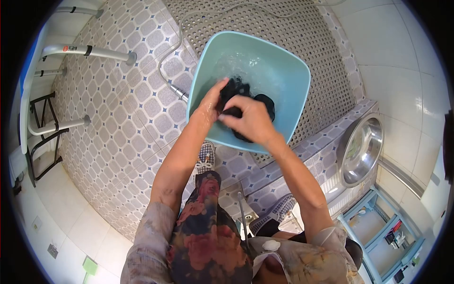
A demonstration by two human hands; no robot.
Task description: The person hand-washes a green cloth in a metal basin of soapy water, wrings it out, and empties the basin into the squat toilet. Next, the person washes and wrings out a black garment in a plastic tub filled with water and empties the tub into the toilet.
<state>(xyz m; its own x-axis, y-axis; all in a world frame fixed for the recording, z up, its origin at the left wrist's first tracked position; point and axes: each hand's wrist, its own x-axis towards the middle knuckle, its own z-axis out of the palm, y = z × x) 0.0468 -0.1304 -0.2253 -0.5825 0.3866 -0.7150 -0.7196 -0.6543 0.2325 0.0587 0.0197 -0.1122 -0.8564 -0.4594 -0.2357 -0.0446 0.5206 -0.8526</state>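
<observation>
A light blue plastic basin point(294, 90) holds clear water and a wet black cloth item point(240, 90), whose exact kind I cannot make out. My left hand point(211, 104) grips the black cloth on its left side, wet at the wrist. Closed on a bunched part of the same cloth, my right hand point(250, 116) sits just to the right, above the water. More of the black cloth point(266, 105) shows beyond my right hand and below it, partly in the water.
A shower head point(179, 93) on a grey hose lies against the basin's left side. The basin stands partly on a perforated grey mat point(326, 80). A steel bowl point(347, 156) leans at the right, above a blue shelf rack point(378, 232). White table legs point(113, 56) stand at left.
</observation>
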